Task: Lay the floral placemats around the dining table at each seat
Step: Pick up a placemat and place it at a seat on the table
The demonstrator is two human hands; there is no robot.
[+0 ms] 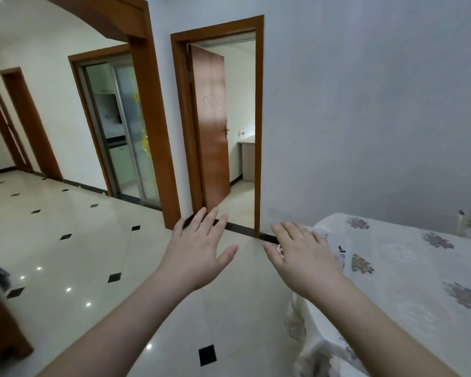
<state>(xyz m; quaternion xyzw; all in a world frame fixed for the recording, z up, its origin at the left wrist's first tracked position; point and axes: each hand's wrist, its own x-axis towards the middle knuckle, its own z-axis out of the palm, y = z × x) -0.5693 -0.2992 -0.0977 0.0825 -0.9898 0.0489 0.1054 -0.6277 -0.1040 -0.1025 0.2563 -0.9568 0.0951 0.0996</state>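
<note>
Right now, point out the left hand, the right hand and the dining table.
left hand [199,247], head view, back of hand.
right hand [302,254], head view, back of hand.
dining table [408,257], head view, floral cloth top.

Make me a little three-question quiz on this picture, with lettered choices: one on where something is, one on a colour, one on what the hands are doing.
1. Where does the table with the flowered cloth stand?
A. At the right, against the wall
B. In the middle of the floor
C. Inside the far room

2. What colour are the small diamond tiles set into the pale floor?
A. Red
B. Black
C. Green

3. How are the left hand and right hand held?
A. Both curled round a placemat
B. One in a fist, one on the door
C. Both open, fingers spread, holding nothing

Answers:
1 A: the cloth-covered table fills the right side, next to the grey wall.
2 B: the diamond insets look black against the cream tiles.
3 C: both hands reach forward with straight, spread fingers, and nothing is gripped in either.
</note>
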